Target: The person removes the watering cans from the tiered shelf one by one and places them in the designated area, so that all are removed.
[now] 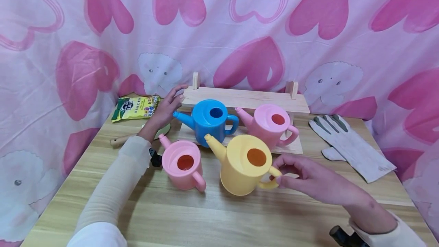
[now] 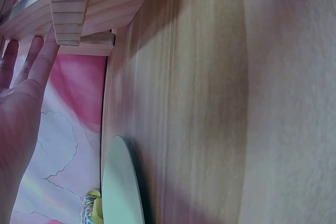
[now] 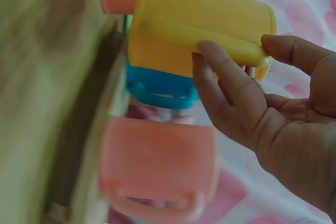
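Observation:
My right hand (image 1: 308, 176) pinches the handle of a yellow watering can (image 1: 240, 178), which looks raised off the table. Seen from the right wrist, thumb and fingers close on the handle of that yellow can (image 3: 210, 19). My left hand (image 1: 166, 109) rests with extended fingers against the left end of a small wooden shelf (image 1: 247, 98); in the left wrist view its fingertips touch the wood. On the shelf's lower board stand a blue watering can (image 1: 209, 125) and a pink one (image 1: 269, 125). Another pink watering can (image 1: 181, 163) is left of the yellow one.
A yellow-green packet (image 1: 135, 108) lies at the back left. Near my left forearm is a wooden-handled tool (image 1: 120, 141), partly hidden by the arm. White and grey gloves (image 1: 350, 146) lie at the right. A pink heart-patterned curtain (image 1: 219, 29) hangs behind the table.

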